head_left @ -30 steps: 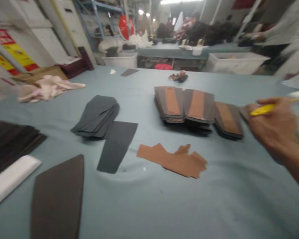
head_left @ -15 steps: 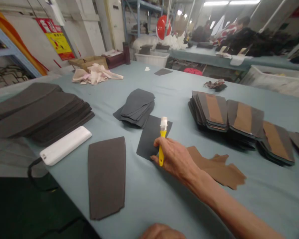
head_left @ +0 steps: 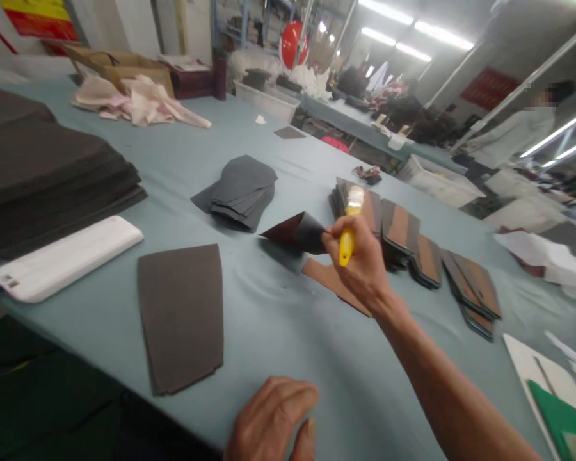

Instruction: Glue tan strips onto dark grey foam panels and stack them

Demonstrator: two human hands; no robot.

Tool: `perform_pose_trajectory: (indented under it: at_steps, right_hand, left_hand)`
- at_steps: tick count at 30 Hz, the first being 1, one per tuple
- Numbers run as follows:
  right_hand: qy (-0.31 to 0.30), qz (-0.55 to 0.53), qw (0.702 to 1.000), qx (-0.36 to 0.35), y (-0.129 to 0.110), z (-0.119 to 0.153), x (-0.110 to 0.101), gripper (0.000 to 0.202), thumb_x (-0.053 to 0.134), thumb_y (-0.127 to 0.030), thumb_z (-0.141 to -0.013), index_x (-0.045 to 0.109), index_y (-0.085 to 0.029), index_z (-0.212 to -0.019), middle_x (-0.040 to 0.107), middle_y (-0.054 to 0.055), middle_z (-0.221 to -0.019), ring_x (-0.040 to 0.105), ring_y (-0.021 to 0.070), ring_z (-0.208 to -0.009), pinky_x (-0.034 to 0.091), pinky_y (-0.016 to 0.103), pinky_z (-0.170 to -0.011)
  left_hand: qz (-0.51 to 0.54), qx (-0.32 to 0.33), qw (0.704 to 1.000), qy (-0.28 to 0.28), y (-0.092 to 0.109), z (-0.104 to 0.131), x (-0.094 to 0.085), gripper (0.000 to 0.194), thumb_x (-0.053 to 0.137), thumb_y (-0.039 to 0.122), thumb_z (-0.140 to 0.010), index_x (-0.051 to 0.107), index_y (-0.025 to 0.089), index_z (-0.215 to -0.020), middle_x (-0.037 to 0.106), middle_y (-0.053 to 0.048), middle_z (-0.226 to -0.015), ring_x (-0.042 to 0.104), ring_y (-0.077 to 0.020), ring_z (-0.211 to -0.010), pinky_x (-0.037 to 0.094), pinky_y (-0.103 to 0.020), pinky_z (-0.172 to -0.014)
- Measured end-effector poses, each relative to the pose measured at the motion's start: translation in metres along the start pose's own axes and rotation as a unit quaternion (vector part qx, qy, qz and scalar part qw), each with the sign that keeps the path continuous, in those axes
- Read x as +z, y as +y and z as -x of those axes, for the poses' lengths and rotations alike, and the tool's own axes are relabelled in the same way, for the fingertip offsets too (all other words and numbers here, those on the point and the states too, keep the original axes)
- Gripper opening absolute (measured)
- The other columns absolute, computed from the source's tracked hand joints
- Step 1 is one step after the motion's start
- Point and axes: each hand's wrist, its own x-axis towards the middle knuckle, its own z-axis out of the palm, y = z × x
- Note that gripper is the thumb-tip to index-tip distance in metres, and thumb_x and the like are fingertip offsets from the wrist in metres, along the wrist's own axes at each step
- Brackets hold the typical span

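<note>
Since half a second ago, the dark sheet (head_left: 295,232) is being lifted off the counter (head_left: 278,320), pinched by the right hand (head_left: 360,262) together with the yellow brush (head_left: 348,234); the left hand (head_left: 273,419) is being rested loosely curled at the edge. The sheet may be dropped, as the grip is being shared.

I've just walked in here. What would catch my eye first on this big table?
Probably the right hand at the centre, gripping a yellow-handled tool while lifting a dark sheet off the grey-blue table. Behind it runs a row of dark stacks with tan strips, and a white block lies at the left. The left hand rests at the near edge.
</note>
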Motion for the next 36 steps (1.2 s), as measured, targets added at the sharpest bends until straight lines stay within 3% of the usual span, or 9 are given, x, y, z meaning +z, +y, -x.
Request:
perform_pose_trajectory:
  at_steps: [6, 12, 16, 20, 23, 25, 28, 32, 36]
  right_hand:
    - [0.219, -0.048, 0.961, 0.163, -0.022, 0.066, -0.122, 0.032, 0.076, -0.046, -0.076, 0.054, -0.030, -0.093, 0.067, 0.000, -0.090, 0.066, 0.0204, -0.079, 0.056, 0.041, -0.081]
    - [0.267, 0.035, 0.907, 0.323, -0.039, 0.151, -0.175, 0.037, 0.084, -0.055, -0.067, 0.060, -0.033, -0.084, 0.071, 0.004, -0.087, 0.071, 0.0297, -0.082, 0.056, 0.054, -0.085]
    - [0.250, 0.076, 0.913, 0.313, -0.050, 0.180, -0.161, 0.033, 0.081, -0.054, -0.069, 0.059, -0.032, -0.081, 0.071, 0.003, -0.084, 0.070, 0.0272, -0.070, 0.060, 0.047, -0.066]
    - [0.198, 0.000, 0.941, 0.276, -0.074, 0.195, -0.102, 0.019, 0.071, -0.043, -0.085, 0.055, -0.032, -0.088, 0.073, 0.001, -0.083, 0.071, 0.0202, -0.064, 0.060, 0.033, -0.052]
    - [0.122, -0.104, 0.955, 0.251, -0.089, 0.208, -0.062, 0.015, 0.067, -0.040, -0.095, 0.055, -0.031, -0.095, 0.078, 0.004, -0.096, 0.076, 0.0188, -0.070, 0.064, 0.031, -0.057]
    - [0.112, -0.102, 0.958, 0.243, -0.088, 0.220, -0.055, 0.015, 0.064, -0.040, -0.100, 0.055, -0.029, -0.099, 0.080, 0.006, -0.109, 0.080, 0.0196, -0.082, 0.066, 0.030, -0.066]
    - [0.172, 0.018, 0.956, 0.237, -0.069, 0.239, -0.065, 0.022, 0.070, -0.041, -0.098, 0.054, -0.026, -0.097, 0.081, 0.005, -0.108, 0.080, 0.0199, -0.092, 0.064, 0.026, -0.072]
    - [0.107, 0.128, 0.976, 0.140, -0.050, 0.265, -0.070, 0.021, 0.069, -0.038, -0.100, 0.054, -0.024, -0.099, 0.081, 0.007, -0.113, 0.080, 0.0197, -0.093, 0.063, 0.026, -0.075]
    - [0.044, 0.153, 0.985, 0.063, -0.051, 0.282, -0.050, 0.012, 0.064, -0.030, -0.103, 0.055, -0.023, -0.099, 0.078, 0.011, -0.119, 0.079, 0.0208, -0.098, 0.063, 0.031, -0.080]
  left_hand:
    - [-0.015, -0.085, 0.996, 0.009, 0.004, 0.005, -0.005, 0.028, 0.056, 0.013, -0.097, 0.065, 0.024, -0.122, 0.081, -0.002, -0.106, 0.078, -0.0140, -0.096, 0.063, -0.022, -0.090]
    - [-0.035, -0.168, 0.985, -0.004, 0.001, 0.011, -0.008, 0.022, 0.058, 0.031, -0.102, 0.066, 0.027, -0.122, 0.081, 0.000, -0.109, 0.079, -0.0132, -0.090, 0.063, -0.022, -0.084]
    - [-0.041, -0.190, 0.981, -0.008, 0.000, 0.014, -0.008, 0.024, 0.060, 0.034, -0.102, 0.067, 0.027, -0.124, 0.081, 0.000, -0.112, 0.078, -0.0142, -0.096, 0.062, -0.024, -0.087]
    - [-0.016, -0.204, 0.979, 0.002, 0.000, 0.014, -0.006, 0.025, 0.063, 0.031, -0.101, 0.068, 0.027, -0.125, 0.081, 0.000, -0.113, 0.077, -0.0141, -0.100, 0.061, -0.024, -0.091]
    - [0.016, -0.225, 0.974, 0.018, 0.001, 0.014, -0.006, 0.027, 0.064, 0.031, -0.100, 0.069, 0.025, -0.126, 0.080, -0.002, -0.117, 0.077, -0.0157, -0.103, 0.061, -0.025, -0.092]
    - [0.043, -0.249, 0.967, 0.037, 0.002, 0.013, -0.006, 0.026, 0.062, 0.032, -0.101, 0.069, 0.023, -0.125, 0.080, -0.003, -0.117, 0.077, -0.0165, -0.105, 0.062, -0.026, -0.093]
    - [0.038, -0.261, 0.962, 0.079, 0.008, 0.010, -0.009, 0.027, 0.059, 0.028, -0.103, 0.067, 0.024, -0.128, 0.077, -0.004, -0.125, 0.073, -0.0161, -0.115, 0.057, -0.029, -0.104]
    - [-0.091, -0.076, 0.991, 0.058, 0.023, 0.007, -0.018, 0.035, 0.063, 0.007, -0.094, 0.064, 0.017, -0.128, 0.073, -0.008, -0.127, 0.065, -0.0198, -0.126, 0.049, -0.038, -0.114]
    - [-0.152, 0.055, 0.983, -0.088, 0.037, 0.014, -0.023, 0.028, 0.060, -0.001, -0.091, 0.066, 0.014, -0.114, 0.073, -0.010, -0.120, 0.059, -0.0225, -0.130, 0.044, -0.041, -0.116]
